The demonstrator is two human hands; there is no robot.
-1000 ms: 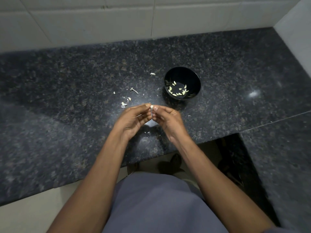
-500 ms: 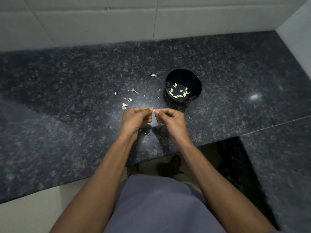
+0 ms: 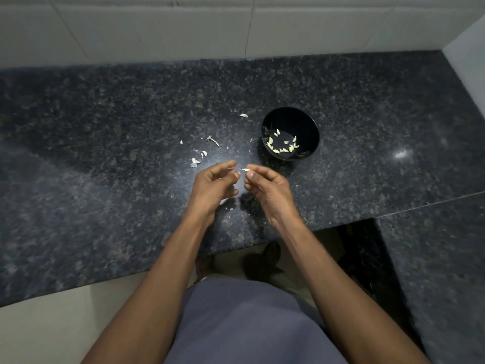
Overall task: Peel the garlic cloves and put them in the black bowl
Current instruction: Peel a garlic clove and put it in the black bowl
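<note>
From the head view, both hands work just in front of the black bowl [image 3: 290, 134], above the dark stone surface [image 3: 105, 153]; the right hand [image 3: 267, 190] pinches a small white piece [image 3: 246, 169] at its fingertips, clove or skin I cannot tell; the left hand [image 3: 214, 183] has its fingers curled, its grip closed round something hidden or round nothing, I cannot tell; several peeled cloves [image 3: 282, 147] lie in the bowl; skin scraps [image 3: 198, 158] are scattered on the surface to the left of it; the step looks like peeling; next, any skin should be dropped aside and the bare clove carried the short way into the bowl.
</note>
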